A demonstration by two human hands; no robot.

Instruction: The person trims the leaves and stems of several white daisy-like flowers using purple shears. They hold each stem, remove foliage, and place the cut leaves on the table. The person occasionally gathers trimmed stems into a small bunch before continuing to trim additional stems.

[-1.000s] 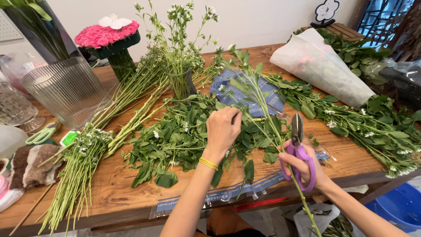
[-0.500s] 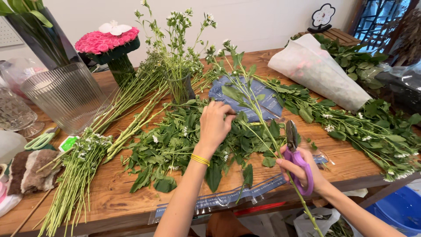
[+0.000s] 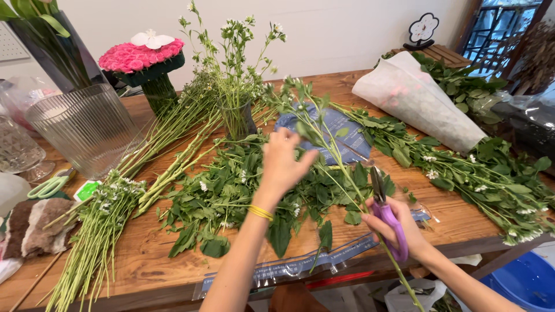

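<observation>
Now trimming a flower stem (image 3: 324, 138).
Left hand (image 3: 283, 164) strips its leaves; right hand (image 3: 399, 231) grips stem and purple scissors (image 3: 386, 216), steadying it.

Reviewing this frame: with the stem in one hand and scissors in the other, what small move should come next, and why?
Probably strip the next leaf downward. The left hand pinches the leafy flower stem midway, the right hand steadies its lower part alongside the purple-handled scissors, and leaves remain above the grip, while stripped leaves lie piled beneath.

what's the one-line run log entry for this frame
left hand: on flower stem, pinching leaves | right hand: holds purple scissors, stem end | wooden table: leaf pile
</observation>
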